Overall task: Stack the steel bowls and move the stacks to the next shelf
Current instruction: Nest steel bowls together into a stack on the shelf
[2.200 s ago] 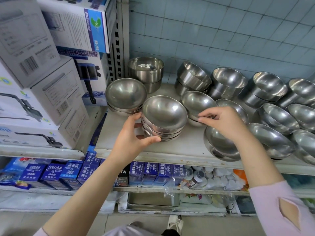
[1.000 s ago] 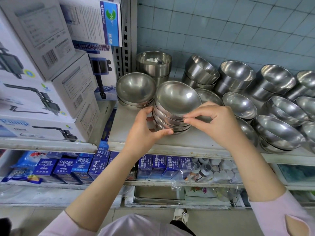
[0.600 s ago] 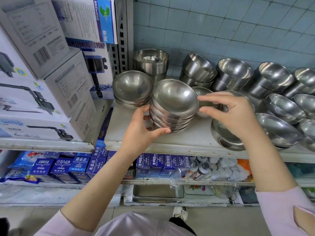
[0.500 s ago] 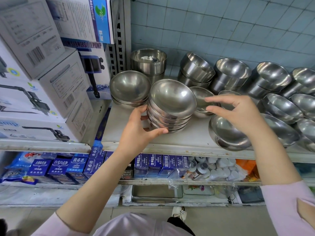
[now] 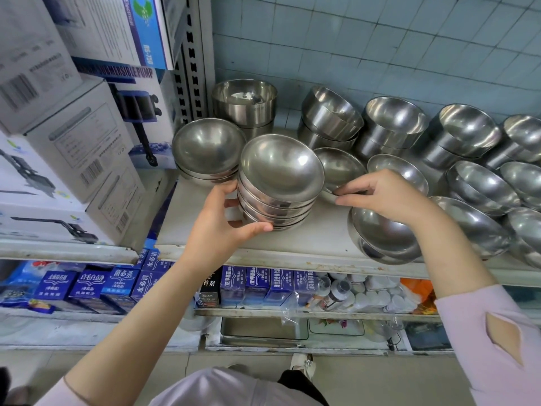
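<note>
Fingers (image 5: 227,189) of the left hand (image 5: 216,230) curl round the left side of the stack (image 5: 278,183) of steel bowls, thumb hooked near its base, clamping it. Fingers (image 5: 351,188) of the right hand (image 5: 389,197) pinch the near rim of a single bowl (image 5: 339,168) just right of the stack. Both appear to rest on the shelf (image 5: 328,227). Polished steel looks stiff, light singly, heavier nested, and slippery. A rim pinch suits one bowl, but the stack wants support under its lowest bowl. Beyond the right fingers, loose bowls (image 5: 480,189) lean together.
</note>
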Demonstrator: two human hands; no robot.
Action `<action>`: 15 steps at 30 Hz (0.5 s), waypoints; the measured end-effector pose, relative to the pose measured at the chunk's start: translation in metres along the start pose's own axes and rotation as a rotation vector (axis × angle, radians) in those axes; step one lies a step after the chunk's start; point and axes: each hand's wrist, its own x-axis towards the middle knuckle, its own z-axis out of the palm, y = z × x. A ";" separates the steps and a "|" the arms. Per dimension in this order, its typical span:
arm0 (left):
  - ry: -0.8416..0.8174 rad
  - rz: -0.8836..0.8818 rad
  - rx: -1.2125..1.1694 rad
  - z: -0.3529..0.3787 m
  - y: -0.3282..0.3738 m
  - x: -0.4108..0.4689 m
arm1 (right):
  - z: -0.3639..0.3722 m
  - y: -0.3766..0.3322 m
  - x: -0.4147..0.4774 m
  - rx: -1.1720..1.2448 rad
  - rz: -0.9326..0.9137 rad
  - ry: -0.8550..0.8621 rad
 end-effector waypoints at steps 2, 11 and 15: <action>0.000 -0.003 0.002 0.000 0.001 0.000 | 0.001 0.000 0.001 0.016 -0.027 0.010; 0.001 -0.009 0.000 0.000 0.003 -0.002 | 0.000 -0.003 0.000 0.022 -0.100 0.208; -0.002 -0.012 -0.006 0.000 0.003 -0.002 | -0.007 -0.012 -0.012 0.052 -0.106 0.329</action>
